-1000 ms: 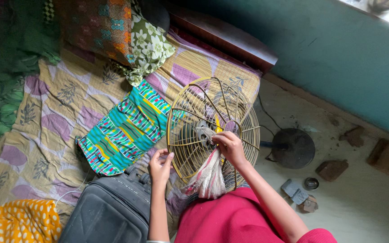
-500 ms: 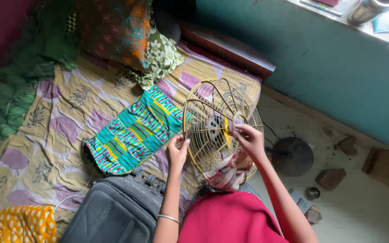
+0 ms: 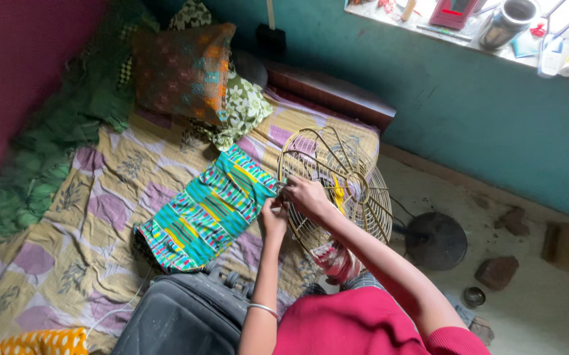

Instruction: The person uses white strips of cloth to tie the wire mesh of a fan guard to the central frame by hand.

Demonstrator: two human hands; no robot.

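**Cream wire fan guard gripped at its rim, at the bed's edge**

Cream-coloured wire makes up the fan guard point(image 3: 337, 190), which stands tilted at the edge of the bed point(image 3: 87, 217), above a fan base point(image 3: 435, 240) resting on the floor. Both hands meet at the guard's left rim: the right hand point(image 3: 305, 196) pinches the wires with curled fingers, and the left hand point(image 3: 273, 218) closes on the rim just below it, the two touching. A pink-and-white cloth point(image 3: 334, 260) hangs under the guard. Just left lies a bright striped green cushion point(image 3: 209, 209); a dark suitcase point(image 3: 182, 315) sits below it, near the person's left forearm.
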